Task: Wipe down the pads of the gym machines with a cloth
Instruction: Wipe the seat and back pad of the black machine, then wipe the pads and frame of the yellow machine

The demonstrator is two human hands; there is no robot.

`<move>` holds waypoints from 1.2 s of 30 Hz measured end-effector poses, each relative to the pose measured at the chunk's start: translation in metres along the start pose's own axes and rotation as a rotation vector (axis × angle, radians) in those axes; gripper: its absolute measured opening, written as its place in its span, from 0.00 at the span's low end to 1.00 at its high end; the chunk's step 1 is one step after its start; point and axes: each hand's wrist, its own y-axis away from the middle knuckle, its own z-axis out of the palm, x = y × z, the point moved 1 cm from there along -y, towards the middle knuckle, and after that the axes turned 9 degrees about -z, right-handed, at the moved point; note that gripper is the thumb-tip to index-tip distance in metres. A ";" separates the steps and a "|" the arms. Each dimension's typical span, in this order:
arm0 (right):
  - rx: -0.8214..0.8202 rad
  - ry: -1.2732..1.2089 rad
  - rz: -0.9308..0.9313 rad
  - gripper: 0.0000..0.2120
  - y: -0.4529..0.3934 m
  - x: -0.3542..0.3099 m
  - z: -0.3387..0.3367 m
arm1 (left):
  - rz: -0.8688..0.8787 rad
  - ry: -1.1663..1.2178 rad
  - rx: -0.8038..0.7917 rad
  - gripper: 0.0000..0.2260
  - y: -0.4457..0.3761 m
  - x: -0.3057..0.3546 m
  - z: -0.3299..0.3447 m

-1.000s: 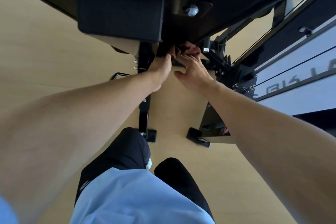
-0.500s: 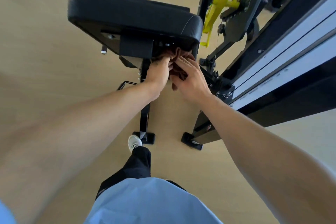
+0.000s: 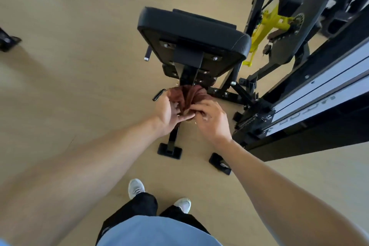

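— Pale wood floor [image 3: 69, 66], black seat pad [image 3: 191, 26] at upper centre. And the cloth [image 3: 189, 96]?
— Bunched, mid-frame, just below the pad. Both hands grip it: left hand [image 3: 167, 112] cupping, right hand [image 3: 211, 120] pinching its lower edge.

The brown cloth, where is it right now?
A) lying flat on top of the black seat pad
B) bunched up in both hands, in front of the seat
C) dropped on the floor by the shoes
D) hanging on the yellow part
B: the brown cloth is bunched between the left hand and the right hand, which both grip it, held below the black seat pad and not lying on it.
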 end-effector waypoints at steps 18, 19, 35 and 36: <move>-0.334 -0.159 0.376 0.16 0.035 -0.120 0.200 | 0.092 -0.319 0.459 0.08 0.080 0.061 -0.237; -0.387 -0.157 0.395 0.19 0.034 -0.126 0.214 | 0.079 -0.348 0.445 0.07 0.087 0.067 -0.253; -1.073 -0.215 0.203 0.16 -0.016 -0.272 0.465 | 0.153 -0.217 0.528 0.07 0.211 0.218 -0.508; -1.113 -0.208 0.209 0.17 -0.022 -0.278 0.480 | 0.158 -0.182 0.554 0.07 0.217 0.226 -0.525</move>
